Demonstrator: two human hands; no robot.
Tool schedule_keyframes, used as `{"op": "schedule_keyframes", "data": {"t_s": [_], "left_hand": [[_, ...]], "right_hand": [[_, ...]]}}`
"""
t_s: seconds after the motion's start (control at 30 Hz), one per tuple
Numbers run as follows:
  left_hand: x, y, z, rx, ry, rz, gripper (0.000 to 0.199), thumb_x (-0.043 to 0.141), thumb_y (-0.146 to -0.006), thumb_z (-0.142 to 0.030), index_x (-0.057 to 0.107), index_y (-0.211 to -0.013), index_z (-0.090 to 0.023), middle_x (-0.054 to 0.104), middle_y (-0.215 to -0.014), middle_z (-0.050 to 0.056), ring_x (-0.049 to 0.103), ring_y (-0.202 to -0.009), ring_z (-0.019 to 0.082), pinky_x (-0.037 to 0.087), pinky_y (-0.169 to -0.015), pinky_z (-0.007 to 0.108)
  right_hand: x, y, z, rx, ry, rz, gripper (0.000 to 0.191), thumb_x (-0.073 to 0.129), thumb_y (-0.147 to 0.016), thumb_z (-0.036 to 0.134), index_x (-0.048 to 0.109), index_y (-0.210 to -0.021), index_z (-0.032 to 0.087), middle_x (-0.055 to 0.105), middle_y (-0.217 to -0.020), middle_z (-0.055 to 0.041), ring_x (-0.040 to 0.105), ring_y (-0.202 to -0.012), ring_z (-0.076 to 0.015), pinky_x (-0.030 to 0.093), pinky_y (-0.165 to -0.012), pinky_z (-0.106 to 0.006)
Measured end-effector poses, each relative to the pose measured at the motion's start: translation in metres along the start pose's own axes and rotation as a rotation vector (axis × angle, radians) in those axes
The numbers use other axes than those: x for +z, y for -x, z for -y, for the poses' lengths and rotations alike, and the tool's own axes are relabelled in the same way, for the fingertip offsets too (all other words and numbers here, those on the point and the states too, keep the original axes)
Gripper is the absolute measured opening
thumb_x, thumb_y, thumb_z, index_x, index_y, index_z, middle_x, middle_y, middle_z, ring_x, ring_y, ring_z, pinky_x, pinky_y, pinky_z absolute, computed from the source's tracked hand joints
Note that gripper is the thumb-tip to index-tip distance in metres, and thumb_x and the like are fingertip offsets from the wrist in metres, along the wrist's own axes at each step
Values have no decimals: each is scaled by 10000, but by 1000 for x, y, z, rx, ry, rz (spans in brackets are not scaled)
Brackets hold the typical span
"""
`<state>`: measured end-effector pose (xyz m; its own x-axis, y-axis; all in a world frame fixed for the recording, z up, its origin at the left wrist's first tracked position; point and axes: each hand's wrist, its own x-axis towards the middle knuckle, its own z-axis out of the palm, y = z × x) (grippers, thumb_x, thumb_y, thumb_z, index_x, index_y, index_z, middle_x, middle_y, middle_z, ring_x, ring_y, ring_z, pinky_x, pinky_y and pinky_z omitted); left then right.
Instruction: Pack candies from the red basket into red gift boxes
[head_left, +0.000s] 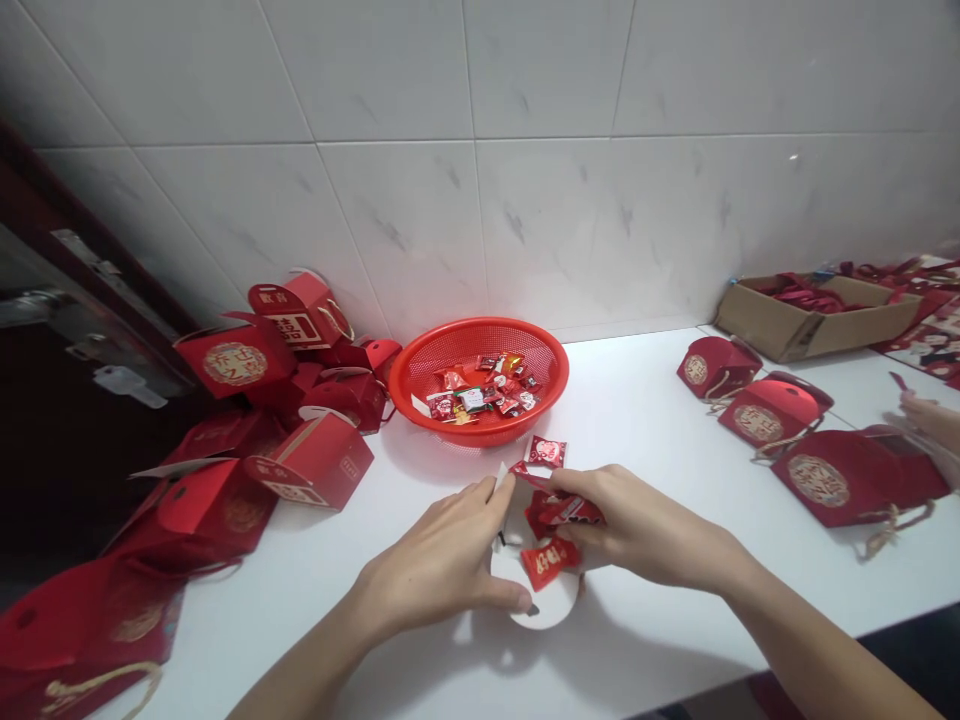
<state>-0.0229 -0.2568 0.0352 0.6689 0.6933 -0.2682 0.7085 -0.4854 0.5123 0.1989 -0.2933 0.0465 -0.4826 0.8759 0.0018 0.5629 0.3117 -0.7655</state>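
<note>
Right in front of me is an opened gift box whose white rounded flap (pixel 546 608) points toward me; most of the box is hidden by my hands. My left hand (pixel 442 560) grips its side, the thumb pressed on the white flap and the fingers along the far edge. Red-wrapped candies (pixel 574 510) are held in the fingers of my right hand (pixel 637 530), over the box. Below them, another red candy with gold writing (pixel 545 563) sits at the flap. One more wrapped candy (pixel 547 452) lies on the table just beyond my hands.
A red plastic basket (pixel 480 432) with assorted wrapped candies stands near the tiled wall. Red gift boxes (pixel 319 460) are piled at the left; several more (pixel 817 480) line the right. A cardboard box (pixel 817 325) holds red ribbons. Another person's hand (pixel 930 415) shows at the right edge.
</note>
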Motion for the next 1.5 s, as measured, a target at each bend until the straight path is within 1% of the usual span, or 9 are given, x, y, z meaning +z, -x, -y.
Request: {"op": "schedule_keyframes", "data": {"t_s": [0.17, 0.37, 0.57, 0.73, 0.83, 0.93, 1.23, 1.37, 1.5], "left_hand": [[-3, 2, -5, -6, -22, 37, 769, 778, -708, -486, 470, -1362, -222, 600, -1151, 80, 583, -1037, 302, 459, -798, 343], [-5, 3, -7, -29, -19, 69, 838, 788, -724, -466, 407, -1435, -239, 586, -1204, 82, 569, -1084, 298, 461, -847, 361], [-5, 3, -7, -37, -15, 76, 872, 803, -718, -462, 400, -1456, -231, 597, -1184, 75, 580, -1063, 298, 468, -841, 364], [-4, 3, -7, -50, -23, 88, 977, 786, -726, -471, 303, -1543, -239, 580, -1291, 106, 567, -1150, 333, 473, -904, 397], [-3, 3, -6, -49, -18, 85, 1026, 770, -734, -483, 245, -1578, -228, 551, -1367, 132, 528, -1243, 356, 457, -975, 418], [-1, 3, -3, -39, -15, 79, 1058, 766, -736, -491, 206, -1596, -233, 562, -1355, 135, 537, -1232, 357, 463, -971, 424], [1, 1, 0, -40, -1, 72, 1108, 787, -719, -479, 154, -1607, -278, 557, -1354, 132, 542, -1213, 354, 471, -940, 412], [-1, 2, -2, -76, -5, 94, 1097, 778, -722, -493, 159, -1603, -282, 591, -1285, 113, 573, -1131, 335, 476, -898, 400], [0, 3, -2, -53, 12, 81, 1124, 762, -726, -508, 121, -1614, -257, 599, -1270, 111, 572, -1137, 333, 470, -900, 389]], "right_hand": [[-7, 2, -1, 41, 88, -25, 404, 532, -916, 153, 646, -1280, 285, 759, -1054, -47, 696, -868, -207, 480, -715, -260], [-5, -5, -4, 70, 143, 35, 392, 548, -876, 102, 677, -1218, 242, 759, -1038, -65, 692, -875, -212, 485, -747, -272], [-5, -9, -4, 20, 61, 94, 372, 544, -875, 118, 675, -1207, 222, 759, -1059, -62, 693, -893, -204, 494, -778, -277], [-5, -12, -6, 34, 28, 103, 325, 554, -853, 117, 667, -1139, 224, 745, -1061, -49, 679, -932, -203, 487, -795, -281], [-2, -15, -9, 122, 36, 54, 255, 588, -857, 183, 619, -1109, 207, 723, -1035, -61, 659, -894, -209, 475, -734, -284], [0, -17, -11, 177, 28, 28, 247, 604, -849, 223, 534, -1084, 193, 694, -979, -60, 621, -816, -201, 453, -676, -285], [1, -22, -10, 63, -7, 42, 143, 512, -813, 87, 485, -891, 204, 596, -844, -3, 530, -736, -155, 407, -659, -267], [5, -23, -10, 108, 40, 62, 212, 564, -845, 120, 561, -1039, 205, 663, -983, -39, 598, -854, -185, 416, -718, -275], [6, -24, -9, 215, 155, 123, 267, 614, -824, 157, 556, -1081, 201, 670, -931, -44, 605, -801, -195, 371, -638, -265]]}}
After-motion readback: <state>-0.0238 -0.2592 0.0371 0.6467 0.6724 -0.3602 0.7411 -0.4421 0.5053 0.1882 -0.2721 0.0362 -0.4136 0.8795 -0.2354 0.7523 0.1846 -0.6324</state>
